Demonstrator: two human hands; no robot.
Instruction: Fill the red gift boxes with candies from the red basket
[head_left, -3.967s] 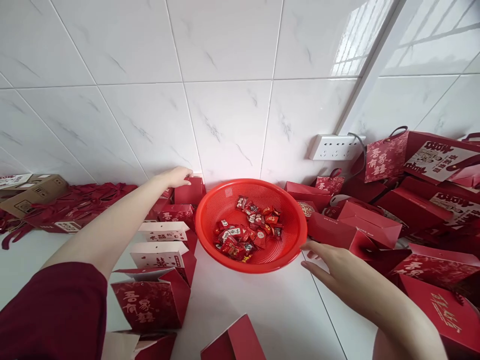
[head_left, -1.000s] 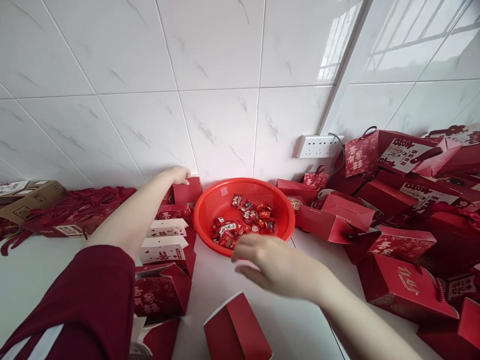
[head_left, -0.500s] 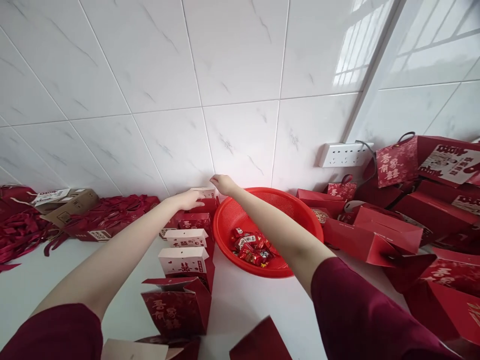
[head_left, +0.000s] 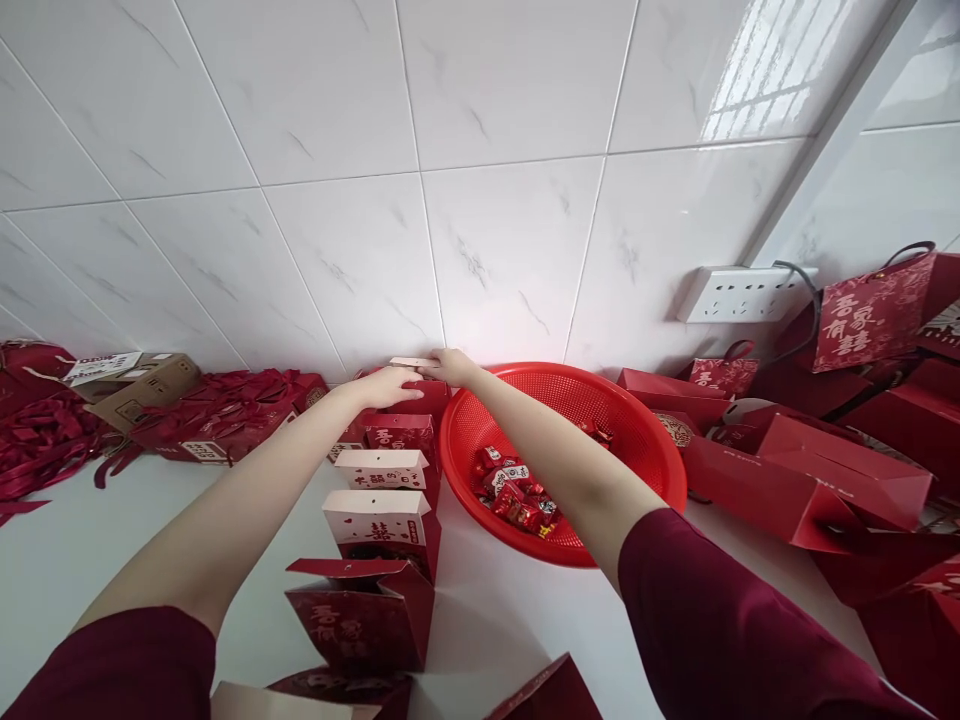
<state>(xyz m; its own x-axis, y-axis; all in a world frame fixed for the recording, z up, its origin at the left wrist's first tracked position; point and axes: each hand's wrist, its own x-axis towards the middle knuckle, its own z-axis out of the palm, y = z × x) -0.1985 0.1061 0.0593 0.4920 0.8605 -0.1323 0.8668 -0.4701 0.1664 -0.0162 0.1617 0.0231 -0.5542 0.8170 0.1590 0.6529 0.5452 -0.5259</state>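
Observation:
A row of red paper gift boxes [head_left: 379,515] with raised pale or red flaps runs away from me along the table. At its far end, by the wall, stands a gift box with a pale flap [head_left: 411,362]. My left hand [head_left: 388,388] is closed on the near left side of that box's top, its fingers partly bent. From the right, my right hand [head_left: 454,367] pinches the edge of the same flap, with its fingertips partly hidden. Under my right forearm sits a red plastic basket [head_left: 652,450] holding several red-wrapped candies [head_left: 517,495].
Red boxes with ribbons [head_left: 232,415] and a brown carton [head_left: 150,395] lie at the left by the tiled wall [head_left: 510,250]. More red boxes [head_left: 795,480] crowd the right, below a white power strip [head_left: 739,294]. Another red box [head_left: 551,690] stands at the near edge.
My right hand has come to the far box's flap and my left hand has closed in on it. The flap now lies lower and flatter. The view has shifted slightly.

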